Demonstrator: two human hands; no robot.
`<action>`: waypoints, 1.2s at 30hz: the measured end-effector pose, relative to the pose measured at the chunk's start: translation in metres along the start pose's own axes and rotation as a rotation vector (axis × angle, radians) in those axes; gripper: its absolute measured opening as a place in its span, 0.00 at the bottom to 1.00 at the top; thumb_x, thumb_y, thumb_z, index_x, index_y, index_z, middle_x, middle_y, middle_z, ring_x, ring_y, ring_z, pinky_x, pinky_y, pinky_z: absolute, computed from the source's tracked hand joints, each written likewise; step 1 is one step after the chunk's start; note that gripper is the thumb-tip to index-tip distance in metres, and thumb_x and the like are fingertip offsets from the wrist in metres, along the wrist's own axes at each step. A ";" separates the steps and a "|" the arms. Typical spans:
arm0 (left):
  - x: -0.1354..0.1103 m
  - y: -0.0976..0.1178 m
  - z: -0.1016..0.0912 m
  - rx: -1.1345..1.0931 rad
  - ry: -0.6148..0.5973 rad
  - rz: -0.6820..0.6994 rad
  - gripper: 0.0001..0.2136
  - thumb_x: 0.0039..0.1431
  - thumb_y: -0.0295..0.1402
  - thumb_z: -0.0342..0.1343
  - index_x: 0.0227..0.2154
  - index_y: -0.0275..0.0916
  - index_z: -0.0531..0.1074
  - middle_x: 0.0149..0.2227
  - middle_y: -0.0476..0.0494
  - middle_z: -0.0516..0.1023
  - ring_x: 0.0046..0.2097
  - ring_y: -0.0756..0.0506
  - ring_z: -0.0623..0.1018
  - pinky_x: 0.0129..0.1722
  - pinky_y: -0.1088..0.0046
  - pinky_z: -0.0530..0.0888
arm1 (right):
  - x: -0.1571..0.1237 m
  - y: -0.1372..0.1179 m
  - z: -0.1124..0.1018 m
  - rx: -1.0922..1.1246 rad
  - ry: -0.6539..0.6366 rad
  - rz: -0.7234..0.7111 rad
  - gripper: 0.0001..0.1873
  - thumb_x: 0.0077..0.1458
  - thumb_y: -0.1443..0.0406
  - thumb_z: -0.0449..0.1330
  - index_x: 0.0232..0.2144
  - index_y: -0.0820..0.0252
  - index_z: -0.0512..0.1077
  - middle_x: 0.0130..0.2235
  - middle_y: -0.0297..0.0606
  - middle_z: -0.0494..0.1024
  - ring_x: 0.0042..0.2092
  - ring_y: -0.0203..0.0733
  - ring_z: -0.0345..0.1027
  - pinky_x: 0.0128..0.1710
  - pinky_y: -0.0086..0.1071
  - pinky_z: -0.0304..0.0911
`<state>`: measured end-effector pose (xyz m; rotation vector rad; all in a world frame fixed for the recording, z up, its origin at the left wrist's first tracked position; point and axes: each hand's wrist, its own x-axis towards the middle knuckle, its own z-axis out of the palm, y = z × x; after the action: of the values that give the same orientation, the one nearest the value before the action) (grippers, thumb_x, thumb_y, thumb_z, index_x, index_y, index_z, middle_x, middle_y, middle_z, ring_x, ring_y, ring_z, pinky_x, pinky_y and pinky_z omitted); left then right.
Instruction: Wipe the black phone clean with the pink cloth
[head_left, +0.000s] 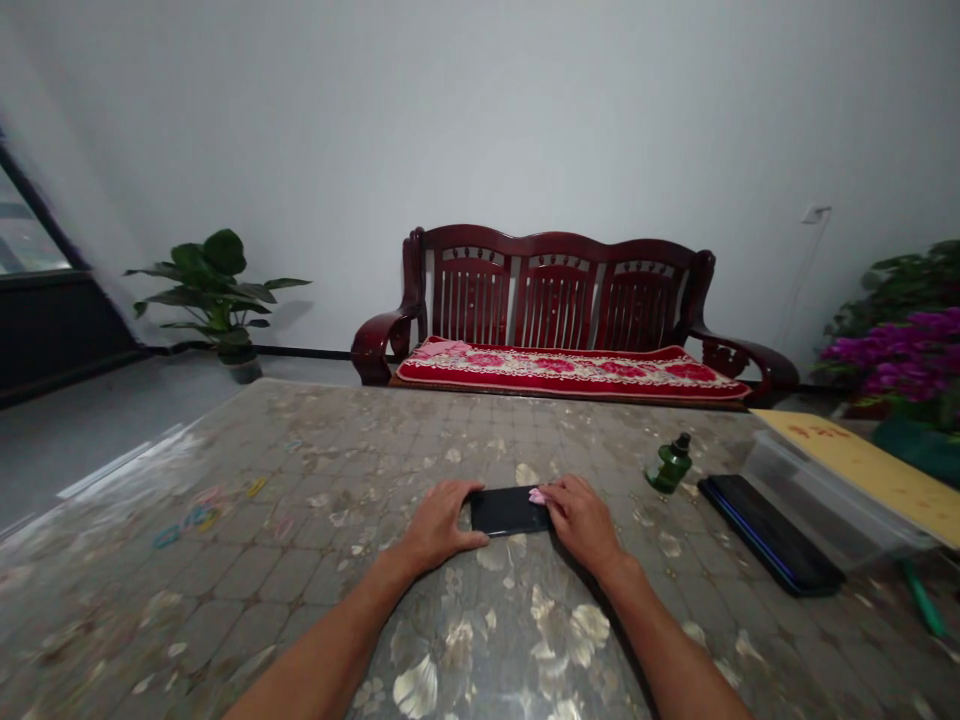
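A black smartphone (504, 512) lies lengthwise on the patterned tablecloth (420, 620), in front of me. My left hand (444, 522) grips its left end, thumb along the near edge and fingers at the far edge. At the right end, my right hand (581, 518) pinches a small pink cloth (536, 496) against the dark screen. Most of that cloth is hidden under my right fingers.
Right of my hands stand a green bottle (670, 463) with a black cap, a long black case (771, 534) and a clear plastic box (817, 495) under a yellow board (862, 460). Colourful rings (199, 517) lie at left. A wooden bench (555, 300) stands beyond the table.
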<state>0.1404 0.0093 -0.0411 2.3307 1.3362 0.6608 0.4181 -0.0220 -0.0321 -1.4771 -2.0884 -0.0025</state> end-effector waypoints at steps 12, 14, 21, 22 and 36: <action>0.000 -0.001 0.002 -0.060 0.013 -0.008 0.30 0.43 0.42 0.71 0.50 0.41 0.72 0.48 0.40 0.77 0.51 0.36 0.75 0.52 0.58 0.72 | -0.002 -0.014 0.003 0.036 -0.097 -0.086 0.12 0.66 0.68 0.54 0.39 0.55 0.78 0.35 0.38 0.74 0.40 0.41 0.68 0.40 0.30 0.61; 0.000 -0.002 0.004 -0.061 0.016 -0.010 0.29 0.44 0.42 0.71 0.50 0.41 0.72 0.48 0.41 0.77 0.51 0.36 0.75 0.51 0.58 0.72 | -0.003 -0.014 0.004 0.028 -0.084 -0.070 0.12 0.65 0.69 0.54 0.38 0.56 0.78 0.35 0.38 0.74 0.40 0.41 0.68 0.40 0.30 0.61; 0.000 -0.002 0.004 -0.069 0.018 -0.022 0.29 0.43 0.39 0.70 0.50 0.41 0.71 0.48 0.40 0.77 0.52 0.36 0.75 0.52 0.59 0.72 | 0.000 -0.003 0.005 -0.048 0.040 0.073 0.10 0.64 0.69 0.55 0.37 0.55 0.77 0.35 0.38 0.77 0.40 0.43 0.70 0.41 0.32 0.62; 0.000 -0.001 0.003 -0.073 0.018 -0.024 0.28 0.43 0.38 0.70 0.50 0.41 0.71 0.48 0.40 0.77 0.52 0.36 0.75 0.52 0.59 0.72 | 0.000 -0.003 0.006 -0.057 0.060 0.085 0.09 0.64 0.69 0.55 0.37 0.56 0.76 0.36 0.38 0.77 0.40 0.44 0.70 0.41 0.32 0.62; -0.001 0.006 0.001 -0.086 0.011 -0.022 0.29 0.45 0.33 0.68 0.52 0.41 0.69 0.50 0.40 0.76 0.53 0.36 0.75 0.54 0.57 0.71 | 0.002 -0.006 0.003 -0.080 -0.047 0.123 0.13 0.60 0.73 0.54 0.37 0.57 0.78 0.37 0.40 0.76 0.42 0.43 0.70 0.42 0.32 0.63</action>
<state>0.1447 0.0058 -0.0396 2.2442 1.3100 0.7112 0.4111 -0.0215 -0.0318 -1.6662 -2.0516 -0.0039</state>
